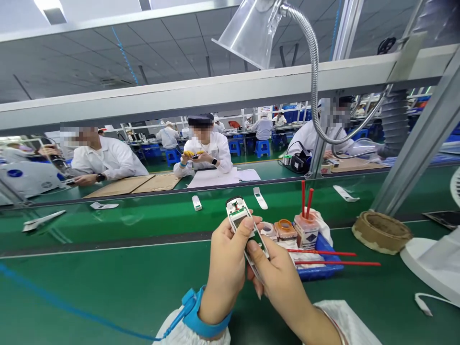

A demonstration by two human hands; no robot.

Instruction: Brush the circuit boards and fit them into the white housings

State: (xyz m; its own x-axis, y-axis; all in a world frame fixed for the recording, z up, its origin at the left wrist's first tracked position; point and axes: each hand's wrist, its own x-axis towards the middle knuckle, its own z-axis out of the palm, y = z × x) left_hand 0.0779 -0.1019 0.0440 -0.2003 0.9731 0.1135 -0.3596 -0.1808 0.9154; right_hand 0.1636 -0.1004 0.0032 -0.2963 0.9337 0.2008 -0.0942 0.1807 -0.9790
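A slim white device housing (239, 211) is held up in front of me, its inside facing me, with a green circuit board and a small red part near its top end. My left hand (230, 254), with a blue wrist strap, grips its left side, the thumb pressed over the middle. Around the lower part is my right hand (276, 268), its thumb lying on the board. The fingers behind the housing are partly hidden. Just right of my hands, a blue tray (321, 272) holds small jars and red sticks.
A brown tape roll (381, 232) and a white fan base (427, 258) stand at the right. White shell pieces (196, 203) lie on the green ledge ahead. A lamp (251, 33) hangs above. A blue cord (72, 304) crosses the left. Co-workers sit opposite.
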